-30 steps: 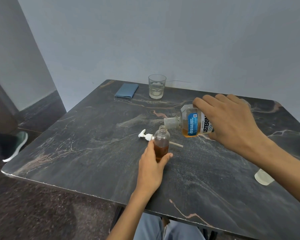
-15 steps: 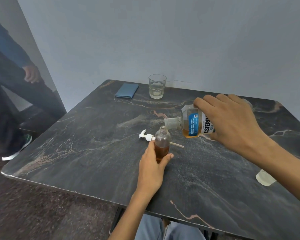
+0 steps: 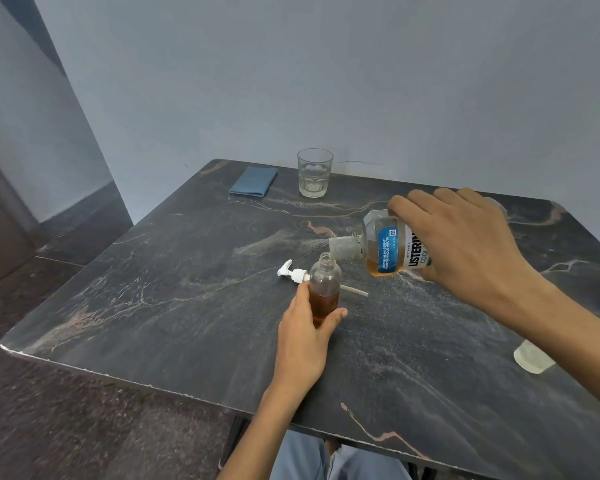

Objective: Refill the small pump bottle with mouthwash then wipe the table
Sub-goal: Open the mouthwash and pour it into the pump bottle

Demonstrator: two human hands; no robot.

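**Pouring step: transfer of mouthwash into the small bottle**

The step in hand is judged to be the pour. The left hand (image 3: 303, 332) wraps its fingers and thumb around the lower body of the small clear plastic pump bottle (image 3: 324, 289), holding it upright on the dark marble-patterned worktop (image 3: 153, 306), near the worktop's middle. The right hand (image 3: 465, 244) grips the large clear mouthwash bottle with the blue and white label (image 3: 392, 249) from above, tilted nearly level, its open neck just beside and slightly above the small bottle's mouth.

For a clean pour, the operator should keep the large neck directly over the small opening, raise the tilt slowly, and hold the small bottle firmly, since its narrow mouth leaves little margin. Pouring should stop below the shoulder so that the pump tube can be refitted without overflow.

The small bottle is transparent and round-shouldered, with amber liquid filling roughly its lower half. Its white pump head with dip tube (image 3: 297, 274) lies flat on the worktop, just behind the bottle.

A folded blue cloth (image 3: 253, 181) lies near the far left corner, ready for wiping.
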